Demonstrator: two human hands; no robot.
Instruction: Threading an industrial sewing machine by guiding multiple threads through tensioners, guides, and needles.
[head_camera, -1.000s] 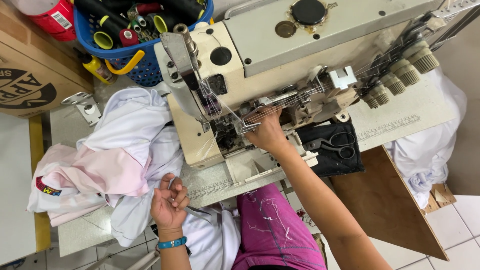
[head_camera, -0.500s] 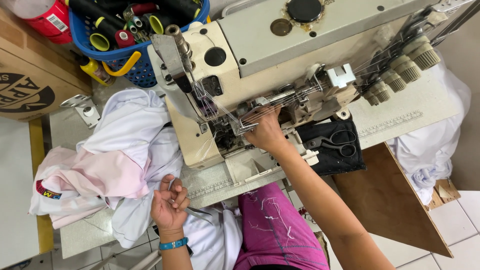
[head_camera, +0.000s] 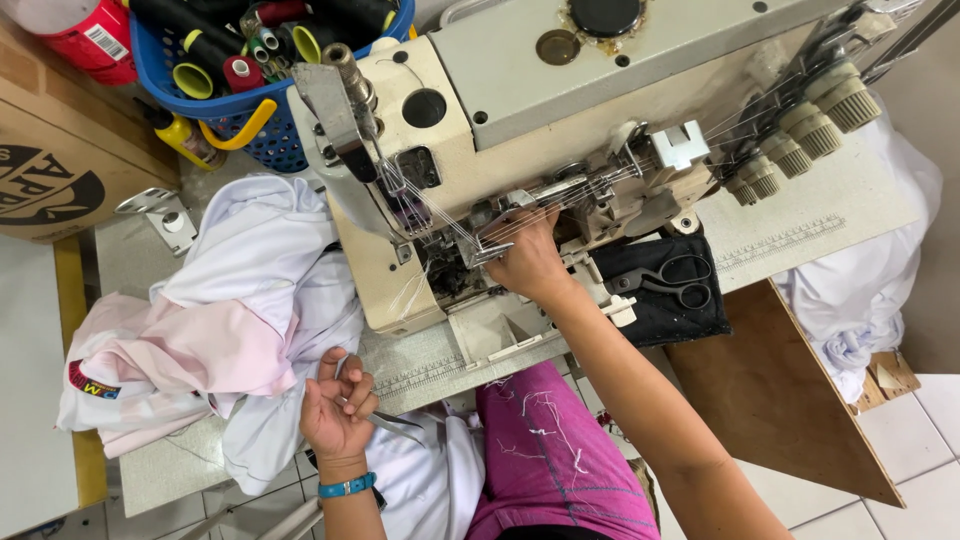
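Cluttered sewing table (head_camera: 820, 215) bears an industrial sewing machine (head_camera: 560, 130), where the right hand (head_camera: 528, 262) pinches threads (head_camera: 450, 228) while the left hand (head_camera: 338, 408), fingers curled, grips small snips (head_camera: 385, 425) beside white garments (head_camera: 260, 290).

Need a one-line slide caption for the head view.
Right hand reaches into the threads of a cream sewing machine; left hand rests by white and pink fabric.

1 sewing machine (head_camera: 560, 120), 1 pair of scissors (head_camera: 665, 280), 1 blue basket (head_camera: 215, 110), 2 hands, 1 cardboard box (head_camera: 60, 170).
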